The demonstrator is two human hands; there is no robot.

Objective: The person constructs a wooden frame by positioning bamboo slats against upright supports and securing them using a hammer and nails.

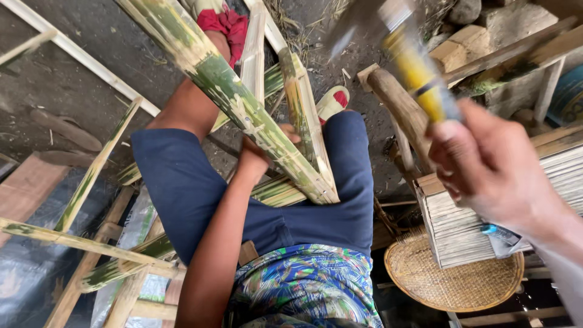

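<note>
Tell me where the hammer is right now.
In the head view the hammer is raised at upper right, its yellow handle gripped by the right hand, above the stack of bamboo slats and the round woven tray.

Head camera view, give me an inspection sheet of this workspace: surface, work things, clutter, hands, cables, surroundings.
Surface: dark dirt floor, with thin pale wooden slats lying on it.
Work things: split green bamboo pieces joined in a V over the lap; a blurred hammer with a yellow and black handle.
Clutter: round woven basket tray, stack of thin pale slats, wooden peg, stones at the top edge.
Hands: left hand grips the bamboo pieces; right hand holds the hammer raised.
Cables: nothing seen.
Surroundings: blue shorts, patterned shirt, red and white sandals; no other person seen.
</note>
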